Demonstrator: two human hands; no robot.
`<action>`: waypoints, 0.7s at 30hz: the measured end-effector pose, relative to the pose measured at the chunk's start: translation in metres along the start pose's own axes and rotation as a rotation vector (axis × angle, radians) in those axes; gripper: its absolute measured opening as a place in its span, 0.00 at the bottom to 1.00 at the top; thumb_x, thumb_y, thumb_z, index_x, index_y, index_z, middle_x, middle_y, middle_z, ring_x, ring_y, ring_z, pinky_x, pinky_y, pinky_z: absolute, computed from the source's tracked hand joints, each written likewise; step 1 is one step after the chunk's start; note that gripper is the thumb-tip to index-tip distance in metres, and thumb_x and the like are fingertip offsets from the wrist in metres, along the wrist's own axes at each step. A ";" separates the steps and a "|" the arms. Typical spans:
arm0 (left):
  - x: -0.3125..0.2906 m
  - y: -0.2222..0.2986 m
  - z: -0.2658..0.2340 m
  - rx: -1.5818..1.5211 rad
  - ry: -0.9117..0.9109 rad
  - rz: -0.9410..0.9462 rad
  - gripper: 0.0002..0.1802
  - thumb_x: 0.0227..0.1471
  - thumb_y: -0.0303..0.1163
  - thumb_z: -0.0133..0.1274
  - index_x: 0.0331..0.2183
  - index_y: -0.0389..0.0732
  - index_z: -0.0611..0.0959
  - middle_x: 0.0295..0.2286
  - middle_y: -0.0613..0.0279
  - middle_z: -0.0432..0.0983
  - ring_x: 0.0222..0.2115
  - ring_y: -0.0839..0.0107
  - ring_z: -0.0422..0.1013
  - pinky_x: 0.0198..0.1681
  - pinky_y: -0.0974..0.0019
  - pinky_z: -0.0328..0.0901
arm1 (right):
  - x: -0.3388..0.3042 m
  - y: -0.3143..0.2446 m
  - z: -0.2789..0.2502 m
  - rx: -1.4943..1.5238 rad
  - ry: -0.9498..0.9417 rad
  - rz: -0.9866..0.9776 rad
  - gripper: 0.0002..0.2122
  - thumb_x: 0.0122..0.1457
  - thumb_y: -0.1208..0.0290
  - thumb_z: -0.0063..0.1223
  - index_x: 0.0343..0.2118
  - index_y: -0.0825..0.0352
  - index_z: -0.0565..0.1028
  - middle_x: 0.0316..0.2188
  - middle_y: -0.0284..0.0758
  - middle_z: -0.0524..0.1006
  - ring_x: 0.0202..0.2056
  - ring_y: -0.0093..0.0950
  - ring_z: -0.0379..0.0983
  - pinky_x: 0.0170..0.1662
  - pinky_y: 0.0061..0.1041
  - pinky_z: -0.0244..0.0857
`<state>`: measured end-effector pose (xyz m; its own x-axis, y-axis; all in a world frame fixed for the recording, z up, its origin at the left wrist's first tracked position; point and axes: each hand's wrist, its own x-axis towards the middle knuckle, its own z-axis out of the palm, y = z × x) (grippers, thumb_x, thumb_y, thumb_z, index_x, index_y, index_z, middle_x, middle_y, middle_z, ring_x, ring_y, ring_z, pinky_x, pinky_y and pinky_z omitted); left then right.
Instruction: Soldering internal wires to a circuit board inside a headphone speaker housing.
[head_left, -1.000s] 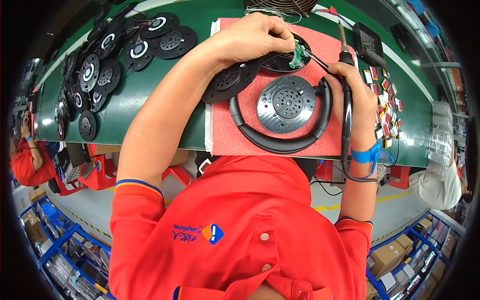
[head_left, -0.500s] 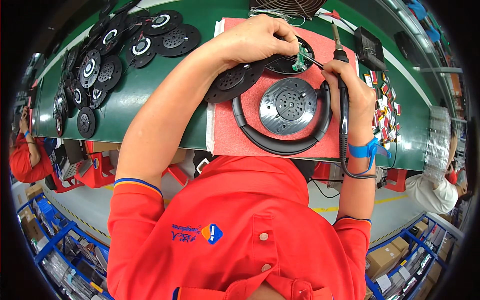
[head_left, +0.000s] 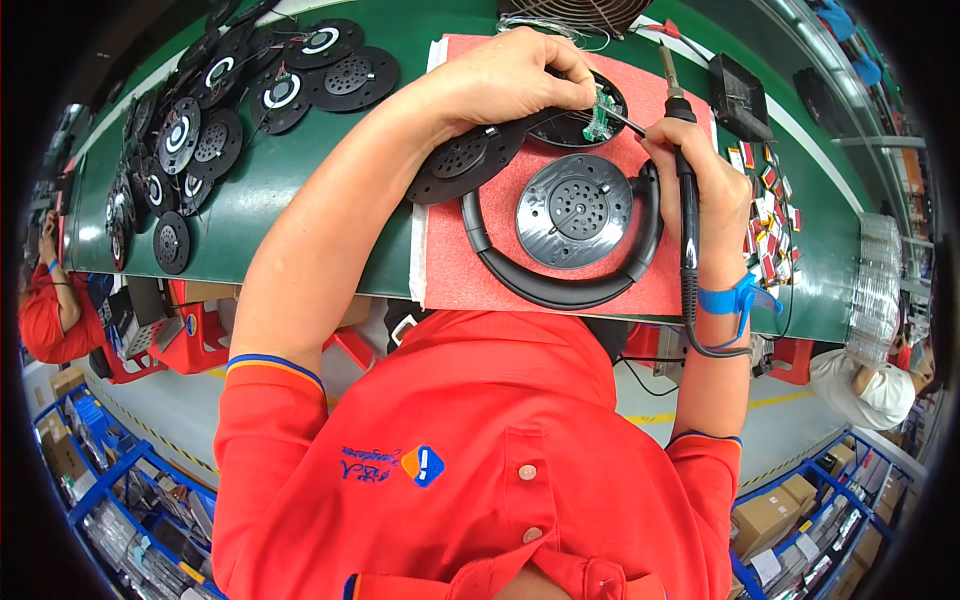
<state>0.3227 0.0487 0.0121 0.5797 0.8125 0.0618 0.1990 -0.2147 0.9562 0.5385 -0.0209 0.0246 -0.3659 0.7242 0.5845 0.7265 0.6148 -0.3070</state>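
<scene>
A black headphone headband [head_left: 560,292] lies on a pink foam mat [head_left: 455,285], with a round ear cup [head_left: 545,225] inside its curve. Beyond it is a second, opened ear cup [head_left: 560,133] with a small green circuit board [head_left: 601,118] over it. My left hand [head_left: 535,75] pinches at the board's edge; what lies between its fingertips is hidden. In my right hand [head_left: 705,175] is a soldering iron [head_left: 686,215], its tip pointing away, along with a thin pointed tool [head_left: 628,122] reaching the board. Under my left wrist rests a black perforated disc [head_left: 465,155].
Several black discs with wires [head_left: 210,140] crowd the green table [head_left: 330,205] at left. A black tray [head_left: 738,97] and small red-and-white pieces [head_left: 770,225] sit at right. A fan grille [head_left: 580,14] stands at the back. Other people work on both sides.
Both hands stay nearly in place at the circuit board. The headphone parts and mat appear shifted very slightly to the left.
</scene>
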 end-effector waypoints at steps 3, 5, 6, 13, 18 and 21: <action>0.001 -0.001 0.001 -0.021 0.013 0.001 0.08 0.46 0.30 0.56 0.25 0.34 0.80 0.32 0.66 0.72 0.32 0.77 0.68 0.40 0.74 0.62 | 0.000 0.000 -0.001 -0.001 -0.004 0.007 0.09 0.48 0.80 0.56 0.32 0.60 0.72 0.20 0.35 0.75 0.23 0.35 0.75 0.24 0.27 0.66; 0.002 -0.001 0.001 -0.042 0.024 0.000 0.07 0.43 0.29 0.56 0.25 0.34 0.81 0.31 0.64 0.73 0.32 0.75 0.69 0.40 0.72 0.62 | 0.000 0.000 -0.001 0.001 -0.010 0.019 0.09 0.48 0.80 0.55 0.32 0.59 0.72 0.20 0.35 0.75 0.22 0.35 0.75 0.24 0.27 0.66; 0.001 0.000 0.001 -0.049 0.029 -0.001 0.07 0.42 0.29 0.57 0.25 0.34 0.82 0.31 0.64 0.73 0.32 0.75 0.69 0.40 0.72 0.62 | 0.000 0.001 -0.001 0.001 -0.009 0.020 0.09 0.48 0.80 0.55 0.32 0.59 0.72 0.20 0.35 0.75 0.22 0.35 0.75 0.24 0.27 0.66; -0.001 0.008 0.001 0.010 0.011 -0.038 0.06 0.42 0.27 0.58 0.23 0.34 0.80 0.32 0.66 0.72 0.32 0.78 0.68 0.40 0.75 0.62 | -0.001 -0.001 -0.001 -0.003 -0.005 0.032 0.09 0.48 0.80 0.54 0.32 0.59 0.72 0.19 0.35 0.74 0.22 0.35 0.74 0.23 0.27 0.65; 0.000 0.005 0.002 -0.021 0.072 -0.018 0.06 0.35 0.26 0.60 0.22 0.35 0.83 0.29 0.63 0.74 0.31 0.73 0.70 0.38 0.71 0.65 | -0.002 -0.009 -0.001 -0.014 -0.003 0.076 0.09 0.48 0.80 0.54 0.31 0.58 0.72 0.19 0.35 0.74 0.21 0.34 0.74 0.22 0.27 0.65; 0.000 0.007 0.004 -0.001 0.108 -0.001 0.07 0.34 0.27 0.60 0.22 0.35 0.83 0.30 0.60 0.75 0.33 0.72 0.71 0.40 0.70 0.65 | -0.004 -0.014 -0.001 -0.086 -0.025 0.096 0.06 0.51 0.80 0.53 0.32 0.62 0.72 0.21 0.33 0.76 0.21 0.29 0.76 0.24 0.22 0.67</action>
<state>0.3271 0.0451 0.0173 0.4906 0.8666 0.0913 0.1989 -0.2134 0.9565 0.5302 -0.0326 0.0274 -0.3055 0.7868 0.5363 0.8058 0.5137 -0.2946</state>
